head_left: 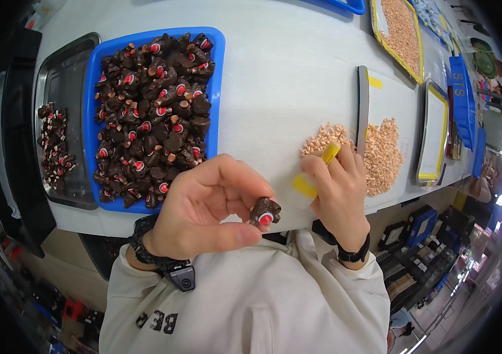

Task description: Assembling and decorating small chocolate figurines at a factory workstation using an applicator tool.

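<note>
My left hand (204, 206) pinches a small dark brown moulded figure (264, 212) between thumb and fingertips. A red and white round part shows on the figure's front. My right hand (339, 189) is closed, with a slim yellow thing (330, 153) sticking up between its fingers; its kind is unclear. Beneath and beside that hand lie loose small beige pieces (325, 138), and a larger heap (384, 156) rests on a white board right of a grey strip (362, 112). A yellow patch (304, 184) shows left of the right hand.
A blue tray (220, 76) full of similar brown figures stands on the left of the white table (280, 71). Beyond it, a metal tray (65, 200) holds smaller dark pieces. At far right are a yellow-edged tray of beige pieces (401, 35) and another yellow-edged tray (434, 135).
</note>
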Available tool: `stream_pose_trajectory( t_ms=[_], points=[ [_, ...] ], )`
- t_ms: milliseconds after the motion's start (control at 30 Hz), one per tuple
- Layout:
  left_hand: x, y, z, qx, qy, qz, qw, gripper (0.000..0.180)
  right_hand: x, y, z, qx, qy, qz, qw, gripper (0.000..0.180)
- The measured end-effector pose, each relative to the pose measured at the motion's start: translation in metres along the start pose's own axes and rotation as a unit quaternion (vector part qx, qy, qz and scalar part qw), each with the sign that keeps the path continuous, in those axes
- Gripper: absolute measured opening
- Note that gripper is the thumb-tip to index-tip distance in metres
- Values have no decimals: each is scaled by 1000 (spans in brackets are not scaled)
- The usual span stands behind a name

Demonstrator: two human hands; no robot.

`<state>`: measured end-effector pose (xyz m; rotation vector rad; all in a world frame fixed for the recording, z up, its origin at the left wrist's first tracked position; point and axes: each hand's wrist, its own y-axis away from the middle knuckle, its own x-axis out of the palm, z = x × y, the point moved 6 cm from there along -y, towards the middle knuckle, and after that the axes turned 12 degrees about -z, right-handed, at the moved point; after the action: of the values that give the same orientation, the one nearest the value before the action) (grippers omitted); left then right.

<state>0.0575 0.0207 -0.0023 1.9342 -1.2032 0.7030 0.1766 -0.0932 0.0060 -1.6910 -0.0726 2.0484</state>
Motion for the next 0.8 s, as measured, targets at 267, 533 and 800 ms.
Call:
stream_pose_trajectory(
  t_ms=[267, 533, 800],
  points=[
    [12, 6, 12, -134, -115, 65, 982, 61, -54, -11, 16, 91, -357, -219, 904, 28],
    [19, 11, 13, -218, -135, 137, 957, 79, -35, -23, 29, 75, -421, -193, 883, 32],
    [19, 8, 20, -222, -124, 118, 960, 79, -32, -24, 31, 53, -335, -171, 925, 32]
  ],
)
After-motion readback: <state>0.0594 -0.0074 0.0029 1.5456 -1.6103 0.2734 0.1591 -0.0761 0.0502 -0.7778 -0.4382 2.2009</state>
